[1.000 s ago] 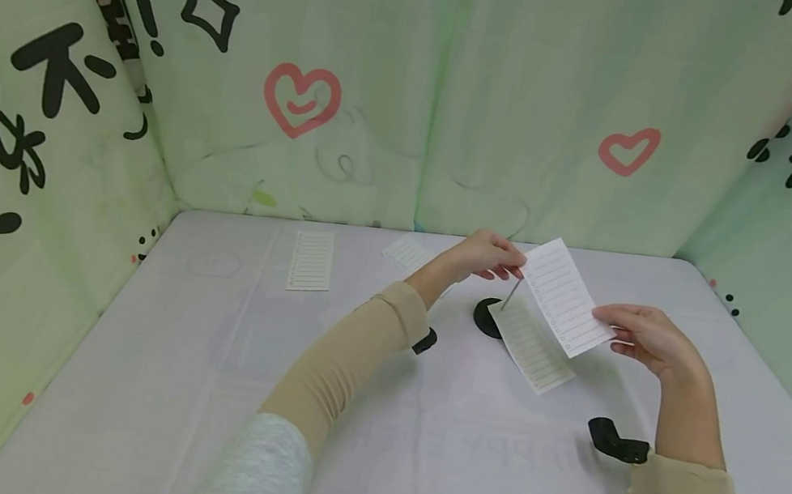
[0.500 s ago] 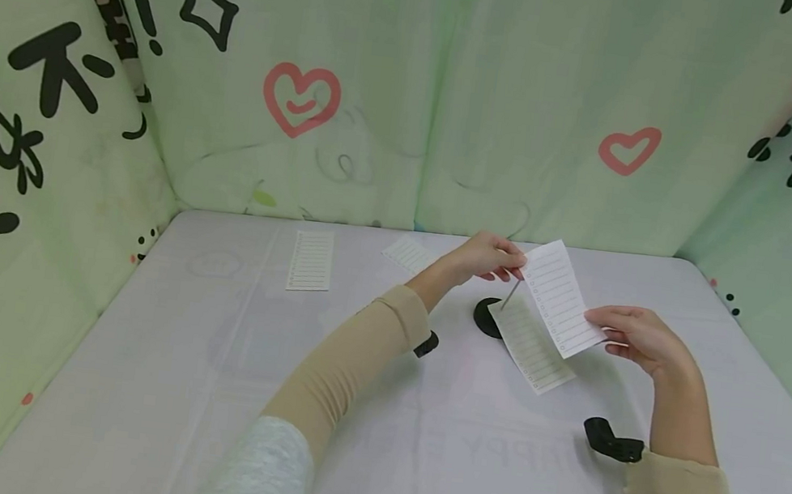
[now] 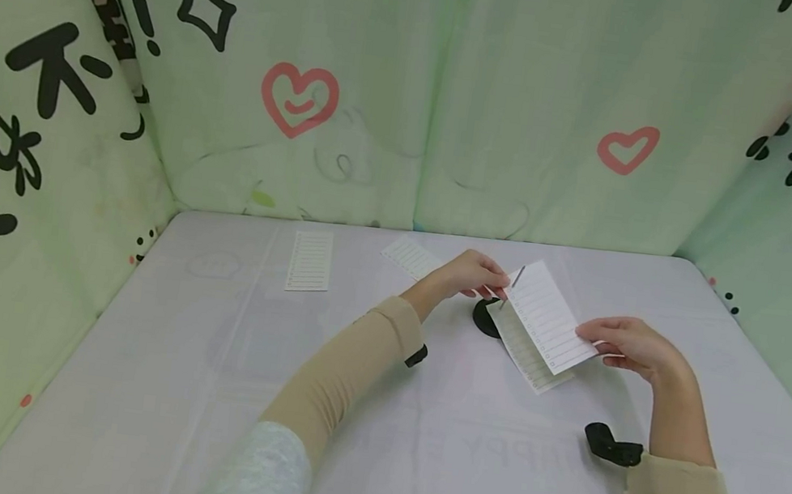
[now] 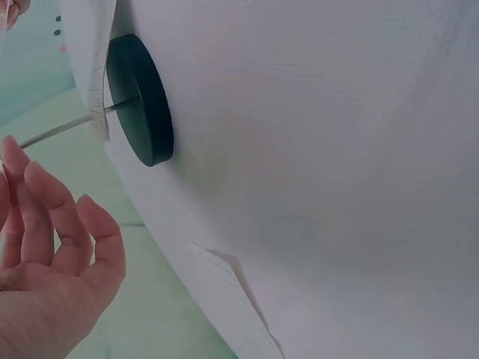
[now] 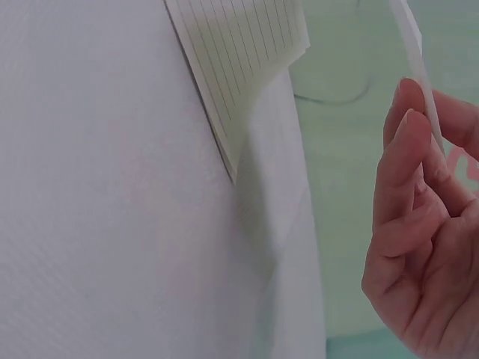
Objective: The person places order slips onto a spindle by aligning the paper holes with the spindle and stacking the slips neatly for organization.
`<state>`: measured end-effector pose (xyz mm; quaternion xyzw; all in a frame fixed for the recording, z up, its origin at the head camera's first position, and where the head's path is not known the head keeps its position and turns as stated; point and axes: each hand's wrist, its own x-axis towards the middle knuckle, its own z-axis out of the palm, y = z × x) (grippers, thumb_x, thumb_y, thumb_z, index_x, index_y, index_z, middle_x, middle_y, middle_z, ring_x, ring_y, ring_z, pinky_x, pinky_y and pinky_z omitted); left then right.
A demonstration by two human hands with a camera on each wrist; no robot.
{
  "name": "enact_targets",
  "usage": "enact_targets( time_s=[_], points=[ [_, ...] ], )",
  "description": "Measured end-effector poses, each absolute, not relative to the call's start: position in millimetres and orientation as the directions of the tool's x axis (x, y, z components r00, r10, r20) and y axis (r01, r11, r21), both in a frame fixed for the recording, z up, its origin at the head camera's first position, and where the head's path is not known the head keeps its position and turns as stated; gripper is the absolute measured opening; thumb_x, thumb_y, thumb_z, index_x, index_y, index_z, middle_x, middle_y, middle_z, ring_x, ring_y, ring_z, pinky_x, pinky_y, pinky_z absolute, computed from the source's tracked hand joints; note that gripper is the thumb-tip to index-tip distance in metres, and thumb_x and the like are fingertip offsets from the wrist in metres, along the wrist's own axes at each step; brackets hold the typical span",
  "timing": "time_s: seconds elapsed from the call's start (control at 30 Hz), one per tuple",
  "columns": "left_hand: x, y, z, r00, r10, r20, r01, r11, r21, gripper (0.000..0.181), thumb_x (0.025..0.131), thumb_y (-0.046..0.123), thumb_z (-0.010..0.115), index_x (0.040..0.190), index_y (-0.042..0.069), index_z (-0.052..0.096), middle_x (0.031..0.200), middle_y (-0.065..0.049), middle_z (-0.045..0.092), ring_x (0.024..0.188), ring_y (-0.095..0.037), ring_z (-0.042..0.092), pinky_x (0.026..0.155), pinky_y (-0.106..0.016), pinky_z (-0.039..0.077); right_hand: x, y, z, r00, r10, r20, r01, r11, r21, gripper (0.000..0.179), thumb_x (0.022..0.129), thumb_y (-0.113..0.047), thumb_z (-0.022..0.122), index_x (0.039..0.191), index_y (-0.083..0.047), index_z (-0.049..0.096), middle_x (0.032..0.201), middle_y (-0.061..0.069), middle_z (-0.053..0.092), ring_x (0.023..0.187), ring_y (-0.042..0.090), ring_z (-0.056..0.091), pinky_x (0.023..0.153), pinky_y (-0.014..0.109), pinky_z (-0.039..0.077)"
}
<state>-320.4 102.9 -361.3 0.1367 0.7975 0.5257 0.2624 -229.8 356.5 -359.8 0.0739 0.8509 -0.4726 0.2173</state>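
A lined white paper slip [image 3: 551,318] is held tilted between both hands. My left hand [image 3: 469,273] pinches its upper left corner, and my right hand [image 3: 637,345] pinches its lower right edge between thumb and fingers. The tip of a metal bill spike [image 3: 519,275] pokes up through the slip near the left fingers. Its round dark base [image 4: 142,101] stands on the table, shown in the left wrist view. Lower on the same rod sits another lined slip [image 3: 528,358], pierced near its end and partly covered by the held one.
Two more lined slips lie at the back of the table: one upright slip [image 3: 309,262] on the left and a slanted slip [image 3: 409,257] partly behind the left forearm. A green printed curtain [image 3: 382,115] borders the table's back and sides.
Both hands have lowered the held slip toward the base. The spike's tip, earlier hidden under the slip's corner, now stands out above its surface.
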Motion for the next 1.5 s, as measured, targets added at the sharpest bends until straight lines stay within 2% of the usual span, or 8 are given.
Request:
enact_targets(
  time_s=[0.2, 0.43, 0.67, 0.97, 1.27, 1.5],
  points=[
    [-317, 101, -366, -0.808, 0.495, -0.32, -0.119, 0.393, 0.912, 0.014, 0.089, 0.019, 0.06, 0.09, 0.008, 0.068, 0.08, -0.004, 0.07, 0.07, -0.016, 0.059, 0.065, -0.029, 0.038, -230, 357, -361, -0.873, -0.115, -0.474, 0.328, 0.582, -0.744, 0.05, 0.088, -0.032, 0.06, 0.118, 0.007, 0.053, 0.083, -0.007, 0.062, 0.077, 0.009, 0.056, 0.069, 0.028, 0.045],
    [-317, 102, -373, -0.802, 0.49, -0.34, -0.151, 0.385, 0.91, 0.014, 0.089, 0.017, 0.06, 0.092, 0.007, 0.068, 0.079, -0.004, 0.07, 0.064, -0.013, 0.056, 0.063, -0.029, 0.038, -233, 359, -368, -0.852, -0.132, -0.506, 0.333, 0.61, -0.719, 0.05, 0.088, -0.033, 0.06, 0.118, 0.006, 0.054, 0.085, -0.005, 0.063, 0.075, 0.011, 0.056, 0.066, 0.028, 0.044],
    [-316, 103, -378, -0.804, 0.443, -0.396, -0.225, 0.39, 0.893, 0.011, 0.087, 0.018, 0.062, 0.087, 0.008, 0.067, 0.084, -0.008, 0.07, 0.061, -0.015, 0.056, 0.061, -0.029, 0.038, -235, 356, -371, -0.835, -0.128, -0.536, 0.348, 0.63, -0.694, 0.049, 0.087, -0.034, 0.061, 0.116, 0.004, 0.057, 0.082, -0.005, 0.063, 0.076, 0.013, 0.057, 0.069, 0.031, 0.043],
    [-316, 105, -383, -0.794, 0.413, -0.445, -0.274, 0.41, 0.87, 0.009, 0.087, 0.016, 0.062, 0.084, 0.009, 0.065, 0.07, -0.004, 0.066, 0.057, -0.016, 0.057, 0.055, -0.027, 0.04, -236, 354, -376, -0.821, -0.123, -0.557, 0.368, 0.633, -0.681, 0.041, 0.086, -0.031, 0.063, 0.111, 0.001, 0.061, 0.079, -0.003, 0.066, 0.073, 0.013, 0.059, 0.066, 0.03, 0.045],
    [-314, 106, -388, -0.807, 0.375, -0.456, -0.283, 0.431, 0.857, 0.007, 0.087, 0.012, 0.061, 0.085, 0.007, 0.065, 0.082, -0.013, 0.07, 0.051, -0.013, 0.054, 0.05, -0.024, 0.04, -239, 352, -380, -0.815, -0.096, -0.572, 0.384, 0.65, -0.656, 0.036, 0.085, -0.031, 0.064, 0.105, -0.002, 0.065, 0.075, -0.002, 0.067, 0.069, 0.013, 0.061, 0.063, 0.029, 0.045],
    [-310, 108, -387, -0.82, 0.33, -0.468, -0.307, 0.437, 0.846, 0.009, 0.087, 0.012, 0.062, 0.091, 0.005, 0.066, 0.08, -0.014, 0.069, 0.045, -0.01, 0.048, 0.046, -0.02, 0.038, -241, 351, -385, -0.807, -0.075, -0.586, 0.395, 0.669, -0.63, 0.036, 0.084, -0.031, 0.065, 0.105, -0.001, 0.064, 0.073, -0.002, 0.066, 0.067, 0.013, 0.061, 0.061, 0.027, 0.045]
  ],
)
